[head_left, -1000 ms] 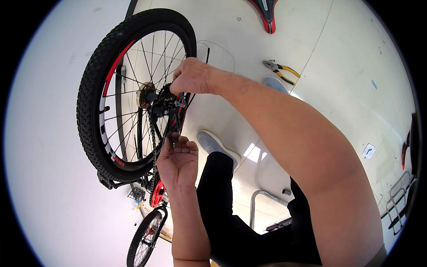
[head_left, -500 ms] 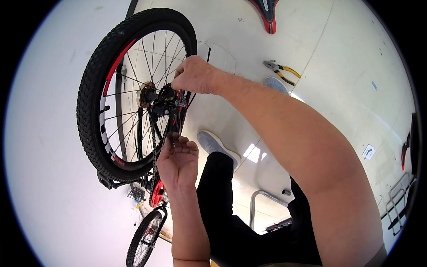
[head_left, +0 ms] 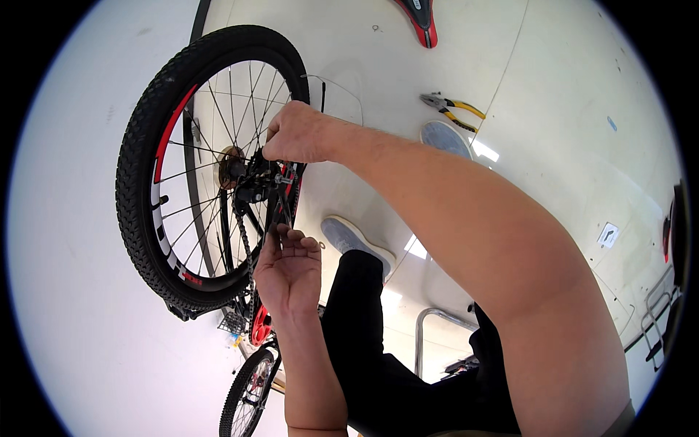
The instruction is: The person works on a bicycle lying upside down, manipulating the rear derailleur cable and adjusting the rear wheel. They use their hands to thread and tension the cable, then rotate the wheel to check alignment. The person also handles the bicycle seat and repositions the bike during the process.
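A bicycle's rear wheel (head_left: 131, 197), with a knobby black tyre and a red, white and black rim, stands at the left. My right hand (head_left: 297, 132) is closed beside the hub and the black gear parts (head_left: 253, 191), knuckles up. Its fingertips are turned away, so whatever they grip is hidden. Below it, next to the frame and the chain (head_left: 244, 231), my left hand (head_left: 290, 273) is turned palm up. Its thumb and forefinger are pressed together near a thin strand, too small to make out; the other fingers are curled. Lower down shows a red chainring (head_left: 261, 325).
Yellow-handled pliers (head_left: 453, 111) lie on the pale floor beside my shoe (head_left: 444, 138). A thin cable (head_left: 348, 89) loops out past the wheel. A black and red saddle (head_left: 422, 23) lies at the far side. Another wheel (head_left: 234, 400) and a bent metal tube (head_left: 421, 331) are nearer.
The view has shifted slightly, so the wheel sits further left and lower. My right hand has moved a little left and down in the picture, staying by the hub. My left hand stays palm up.
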`<state>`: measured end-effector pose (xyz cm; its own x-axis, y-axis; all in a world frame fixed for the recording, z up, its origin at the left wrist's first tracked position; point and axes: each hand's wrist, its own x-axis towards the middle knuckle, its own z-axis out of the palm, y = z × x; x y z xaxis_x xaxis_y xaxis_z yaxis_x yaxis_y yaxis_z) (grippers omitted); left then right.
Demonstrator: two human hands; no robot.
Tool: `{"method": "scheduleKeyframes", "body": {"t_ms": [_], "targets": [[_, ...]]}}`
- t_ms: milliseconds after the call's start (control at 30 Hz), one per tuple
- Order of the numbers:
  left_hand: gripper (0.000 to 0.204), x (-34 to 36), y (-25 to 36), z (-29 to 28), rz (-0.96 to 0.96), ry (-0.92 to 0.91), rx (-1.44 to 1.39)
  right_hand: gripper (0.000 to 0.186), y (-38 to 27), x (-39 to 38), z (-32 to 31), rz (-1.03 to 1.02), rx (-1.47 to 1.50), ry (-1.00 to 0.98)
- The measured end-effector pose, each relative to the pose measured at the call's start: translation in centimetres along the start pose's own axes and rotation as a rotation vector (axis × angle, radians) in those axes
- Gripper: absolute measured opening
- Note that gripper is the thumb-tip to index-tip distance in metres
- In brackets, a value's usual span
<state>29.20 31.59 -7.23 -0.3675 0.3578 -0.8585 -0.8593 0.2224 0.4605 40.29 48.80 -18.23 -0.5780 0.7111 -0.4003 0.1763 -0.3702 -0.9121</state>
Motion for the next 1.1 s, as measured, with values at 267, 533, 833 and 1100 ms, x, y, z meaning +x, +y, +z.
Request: {"method": "scheduleKeyframes", "body": {"t_ms": [267,533,833,1100], "targets": [[0.019,0.01,-0.01,-0.11,-0.008,-0.017,-0.003,0.030,0.07,0.21,0.10,-0.005,-0.014,-0.009],[0.018,-0.09,0.09,-0.04,-0.013,-0.011,-0.013,0.030,-0.05,0.04,0.20,-0.029,0.006,0.014],[0.019,0.13,0.25,-0.38,-0.015,-0.020,-0.012,0.026,0.10,0.28,0.19,-0.002,0.011,-0.010],[0.019,0.03,0.31,-0.46,-0.020,-0.028,-0.015,0.023,0.14,0.30,0.09,-0.005,0.002,-0.020]]}}
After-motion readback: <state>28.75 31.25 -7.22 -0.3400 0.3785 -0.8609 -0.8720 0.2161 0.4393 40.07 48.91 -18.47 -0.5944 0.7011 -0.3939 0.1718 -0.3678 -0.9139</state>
